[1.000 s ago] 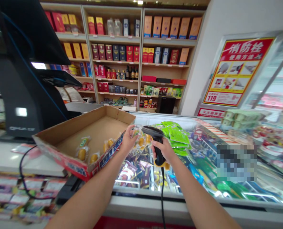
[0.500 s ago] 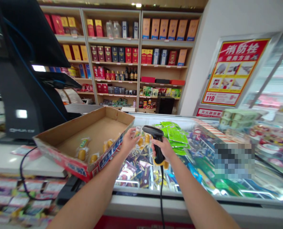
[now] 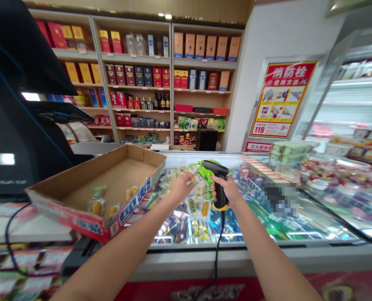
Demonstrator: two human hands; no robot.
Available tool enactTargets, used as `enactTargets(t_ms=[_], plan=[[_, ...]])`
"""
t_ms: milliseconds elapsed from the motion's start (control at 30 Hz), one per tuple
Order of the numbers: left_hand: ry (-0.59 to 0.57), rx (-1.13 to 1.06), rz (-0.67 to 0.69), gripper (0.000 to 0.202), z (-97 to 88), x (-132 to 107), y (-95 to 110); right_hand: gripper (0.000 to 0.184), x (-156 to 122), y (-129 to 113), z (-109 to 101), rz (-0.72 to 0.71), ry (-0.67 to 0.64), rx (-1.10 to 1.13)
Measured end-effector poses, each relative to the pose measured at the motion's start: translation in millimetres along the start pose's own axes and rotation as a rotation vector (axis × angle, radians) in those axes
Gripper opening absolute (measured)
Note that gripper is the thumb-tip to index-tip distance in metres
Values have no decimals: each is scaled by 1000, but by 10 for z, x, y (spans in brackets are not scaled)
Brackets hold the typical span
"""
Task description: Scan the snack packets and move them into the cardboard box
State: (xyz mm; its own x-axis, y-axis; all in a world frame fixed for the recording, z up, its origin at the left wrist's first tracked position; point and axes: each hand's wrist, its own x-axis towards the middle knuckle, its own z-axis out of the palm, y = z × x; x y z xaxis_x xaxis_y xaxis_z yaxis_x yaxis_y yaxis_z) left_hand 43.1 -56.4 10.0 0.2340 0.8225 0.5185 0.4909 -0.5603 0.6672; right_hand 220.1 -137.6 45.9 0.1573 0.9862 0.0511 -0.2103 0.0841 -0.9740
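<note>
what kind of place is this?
Likely a small shop's checkout: shelves of boxed goods and bottles at the back, a glass-topped freezer full of packets, a till terminal on the left, and the right hand holding a corded scanner.

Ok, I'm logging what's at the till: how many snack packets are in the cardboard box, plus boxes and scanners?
Snack packets in the cardboard box: 3
Cardboard box: 1
Barcode scanner, gripped in the right hand: 1
Total: 5
</note>
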Motion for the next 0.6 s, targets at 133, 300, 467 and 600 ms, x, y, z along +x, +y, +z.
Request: enactTargets(t_ms=[133, 300, 467, 600], plan=[[-43, 198, 31, 27, 43, 17, 67, 27, -65, 42, -65, -4, -8, -7], [-96, 448, 40, 26, -285, 26, 164, 27, -49, 111, -4, -3, -40, -19], [-197, 684, -49, 21, -1062, 232, 133, 29, 41, 154, 279, 13, -120, -24], [-383, 809, -358, 21, -1707, 374, -46, 26, 168, 154, 604, 15, -170, -11]])
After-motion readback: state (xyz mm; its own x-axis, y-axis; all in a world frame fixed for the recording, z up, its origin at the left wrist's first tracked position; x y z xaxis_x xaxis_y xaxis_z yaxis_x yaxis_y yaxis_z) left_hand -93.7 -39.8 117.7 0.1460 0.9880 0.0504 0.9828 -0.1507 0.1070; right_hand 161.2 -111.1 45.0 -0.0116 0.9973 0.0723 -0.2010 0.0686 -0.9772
